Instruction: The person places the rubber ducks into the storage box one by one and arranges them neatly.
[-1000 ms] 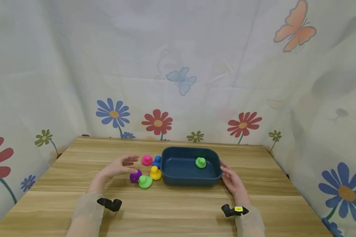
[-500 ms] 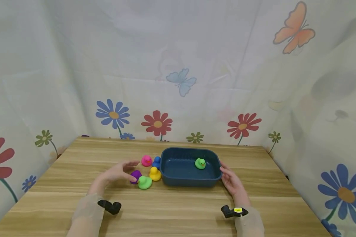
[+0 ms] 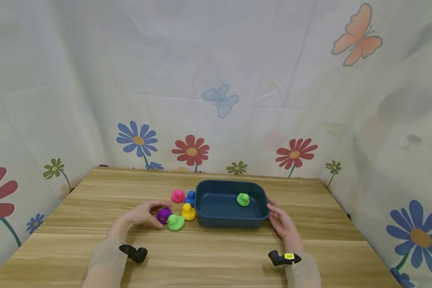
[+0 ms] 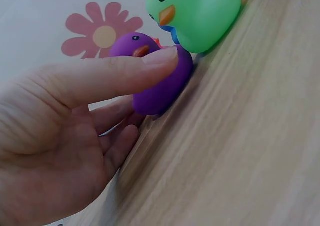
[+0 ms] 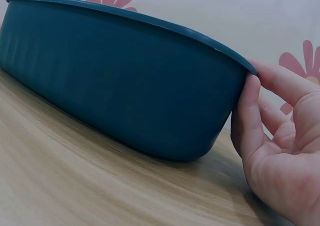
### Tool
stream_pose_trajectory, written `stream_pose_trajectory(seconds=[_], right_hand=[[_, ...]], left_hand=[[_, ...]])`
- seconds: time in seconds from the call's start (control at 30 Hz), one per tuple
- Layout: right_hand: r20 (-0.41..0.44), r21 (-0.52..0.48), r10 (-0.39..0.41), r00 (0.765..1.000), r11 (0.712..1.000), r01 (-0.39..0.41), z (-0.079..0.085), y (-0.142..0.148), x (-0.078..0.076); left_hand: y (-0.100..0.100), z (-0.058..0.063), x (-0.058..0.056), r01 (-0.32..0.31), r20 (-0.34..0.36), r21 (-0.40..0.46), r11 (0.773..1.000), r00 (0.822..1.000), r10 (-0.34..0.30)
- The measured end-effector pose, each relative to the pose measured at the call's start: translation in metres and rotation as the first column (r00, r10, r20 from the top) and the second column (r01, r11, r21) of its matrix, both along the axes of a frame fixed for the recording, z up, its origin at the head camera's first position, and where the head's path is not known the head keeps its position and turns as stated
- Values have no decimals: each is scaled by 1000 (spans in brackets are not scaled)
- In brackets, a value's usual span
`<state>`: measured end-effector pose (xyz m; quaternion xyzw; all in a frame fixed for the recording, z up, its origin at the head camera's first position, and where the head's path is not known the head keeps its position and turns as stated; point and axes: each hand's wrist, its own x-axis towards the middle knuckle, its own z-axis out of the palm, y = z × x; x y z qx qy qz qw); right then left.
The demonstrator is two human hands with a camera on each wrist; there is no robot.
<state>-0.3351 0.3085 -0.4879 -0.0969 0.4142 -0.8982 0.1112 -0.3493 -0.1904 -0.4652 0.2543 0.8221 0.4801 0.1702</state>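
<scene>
A purple rubber duck (image 3: 164,215) sits on the table, with my left hand (image 3: 144,214) around it. In the left wrist view the thumb lies across its near side and the other fingers reach behind it. A light green duck (image 4: 210,15) stands right beside the purple one. To the right, my right hand (image 3: 282,220) holds the right end of a dark blue plastic basin (image 5: 120,75) by its rim, thumb against the outer wall and index finger at the edge. Another green duck (image 3: 243,199) lies inside the basin.
A yellow duck (image 3: 189,212), a blue duck (image 3: 190,197) and a pink duck (image 3: 178,195) stand between my left hand and the basin. A flower-printed curtain (image 3: 216,60) closes off the back and sides of the wooden table (image 3: 209,256).
My left hand has come down around the purple duck, its thumb moving from over the top to the near side, with a wider span. The right hand and basin stay in place.
</scene>
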Motion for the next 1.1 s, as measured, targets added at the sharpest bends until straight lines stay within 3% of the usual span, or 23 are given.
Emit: stream_pose_trajectory(seconds=[0.47, 1.1], right_hand=[[29, 15, -31, 999, 999, 30, 1, -1, 0], [7, 12, -8, 1000, 1000, 8, 3, -1, 1]], left_hand=[[6, -8, -3, -64, -13, -4, 998, 998, 64], [7, -3, -2, -165, -5, -44, 985, 986, 165]])
